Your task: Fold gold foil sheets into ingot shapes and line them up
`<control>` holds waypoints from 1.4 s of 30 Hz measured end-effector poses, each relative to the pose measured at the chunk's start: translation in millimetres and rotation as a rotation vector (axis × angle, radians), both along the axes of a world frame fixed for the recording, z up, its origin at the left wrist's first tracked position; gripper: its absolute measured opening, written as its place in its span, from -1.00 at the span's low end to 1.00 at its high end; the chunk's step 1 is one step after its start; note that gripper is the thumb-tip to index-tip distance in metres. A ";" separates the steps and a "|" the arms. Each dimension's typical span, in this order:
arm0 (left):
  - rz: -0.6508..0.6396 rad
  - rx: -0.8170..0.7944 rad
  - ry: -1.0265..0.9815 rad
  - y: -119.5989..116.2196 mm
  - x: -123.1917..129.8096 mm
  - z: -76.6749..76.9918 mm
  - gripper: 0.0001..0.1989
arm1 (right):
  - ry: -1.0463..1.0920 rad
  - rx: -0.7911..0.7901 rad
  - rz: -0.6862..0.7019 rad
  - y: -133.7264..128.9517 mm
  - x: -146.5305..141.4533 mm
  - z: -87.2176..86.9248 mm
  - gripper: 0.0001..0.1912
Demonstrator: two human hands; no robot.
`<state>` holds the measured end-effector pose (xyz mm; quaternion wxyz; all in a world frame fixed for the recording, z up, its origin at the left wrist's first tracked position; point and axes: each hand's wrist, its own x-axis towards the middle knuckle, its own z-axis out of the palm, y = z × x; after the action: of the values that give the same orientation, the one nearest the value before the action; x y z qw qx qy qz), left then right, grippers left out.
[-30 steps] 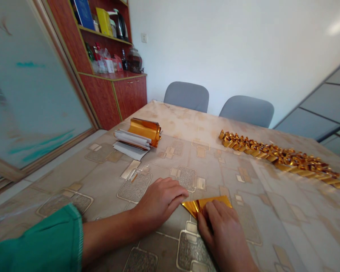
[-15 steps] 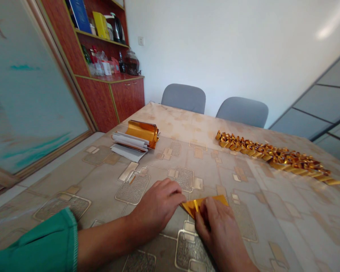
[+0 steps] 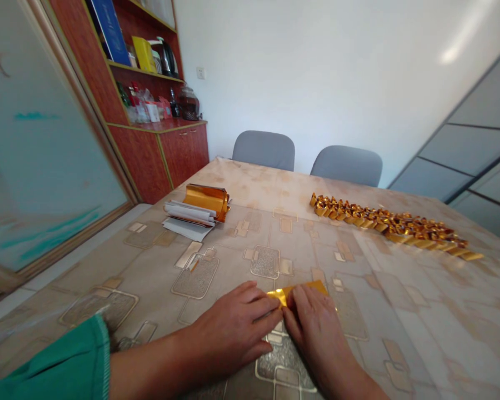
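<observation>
A small folded piece of gold foil paper (image 3: 278, 296) lies on the patterned tablecloth in front of me. My right hand (image 3: 312, 322) pinches it, thumb and fingers closed near its middle, covering part of it. My left hand (image 3: 244, 322) is at the paper's left end. Its fingers press that end from above, with the thumb held a little lower and apart, and they hide the tip of the fold.
Loosely curled gold and white foil sheets (image 3: 200, 208) lie at the far left of the table (image 3: 233, 258). Rows of folded gold pieces (image 3: 383, 222) stretch across the right. Two grey chairs (image 3: 264, 150) stand behind; a red cabinet (image 3: 183, 153) is at the back left.
My left hand has shifted right and nearer, its fingers now over the left end of the gold paper. The paper looks narrower. My view has tilted slightly, moving the background.
</observation>
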<state>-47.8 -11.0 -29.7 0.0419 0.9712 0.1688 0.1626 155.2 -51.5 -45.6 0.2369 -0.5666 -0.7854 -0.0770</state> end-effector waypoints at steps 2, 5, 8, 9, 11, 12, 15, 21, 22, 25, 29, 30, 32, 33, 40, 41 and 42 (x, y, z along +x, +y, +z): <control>0.031 -0.033 -0.013 -0.3 -4.3 0.4 -0.57 | 0.014 -0.027 0.021 -1.3 2.2 0.7 -0.86; 0.046 -0.061 -0.025 0.3 -9.7 1.6 -0.61 | 0.019 -0.069 0.026 -2.2 4.9 0.9 -0.86; 0.063 -0.068 -0.032 1.5 -12.9 3.4 -0.68 | -0.006 -0.110 0.036 -1.1 5.7 1.8 -0.88; 0.071 -0.067 -0.035 1.7 -13.0 3.9 -0.69 | -0.022 -0.112 0.041 -0.4 5.5 2.5 -0.89; 0.087 -0.062 -0.038 1.4 -11.5 4.5 -0.72 | -0.062 -0.101 0.059 0.7 5.0 3.8 -0.91; 0.092 -0.056 -0.032 0.9 -9.8 4.7 -0.72 | -0.084 -0.091 0.066 0.8 5.0 4.3 -0.91; 0.112 0.005 0.004 -2.3 -1.9 4.8 -0.69 | -0.110 -0.069 0.082 -1.7 6.9 4.4 -0.93; 0.113 0.129 0.062 -7.4 14.8 6.4 -0.59 | -0.078 -0.099 0.055 -13.4 17.9 1.8 -0.65; 0.109 0.132 0.082 -7.5 16.3 7.5 -0.58 | -0.069 -0.106 0.050 -14.2 19.9 2.5 -0.63; 0.075 0.136 0.154 -7.6 17.4 11.7 -0.58 | -0.027 -0.154 0.046 -13.3 26.1 8.9 -0.63; 0.050 0.135 0.201 -9.3 13.9 16.0 -0.52 | 0.079 -0.262 0.128 -15.1 35.5 21.8 -0.65; 0.050 0.133 0.202 -9.8 13.2 17.0 -0.50 | 0.104 -0.276 0.168 -17.7 37.1 24.1 -0.66; 0.058 0.114 0.203 -10.5 12.4 19.2 -0.45 | 0.116 -0.285 0.230 -24.5 38.9 26.8 -0.69; 0.063 0.096 0.204 -10.5 12.4 20.6 -0.43 | 0.109 -0.283 0.247 -28.0 39.4 27.3 -0.70; 0.071 -0.013 0.198 -7.0 13.4 26.1 -0.53 | 0.085 -0.282 0.110 -18.8 57.3 34.0 -0.80; 0.068 -0.019 0.193 -6.5 13.1 24.6 -0.53 | 0.096 -0.280 0.074 -13.0 62.2 36.8 -0.78; 0.067 -0.022 0.185 -5.9 12.7 22.4 -0.53 | 0.110 -0.284 0.067 -7.2 66.9 40.2 -0.77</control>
<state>-35.2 -16.8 -7.3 0.0314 0.9753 0.2064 0.0716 222.2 -58.7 -5.4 0.1994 -0.5713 -0.7928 0.0736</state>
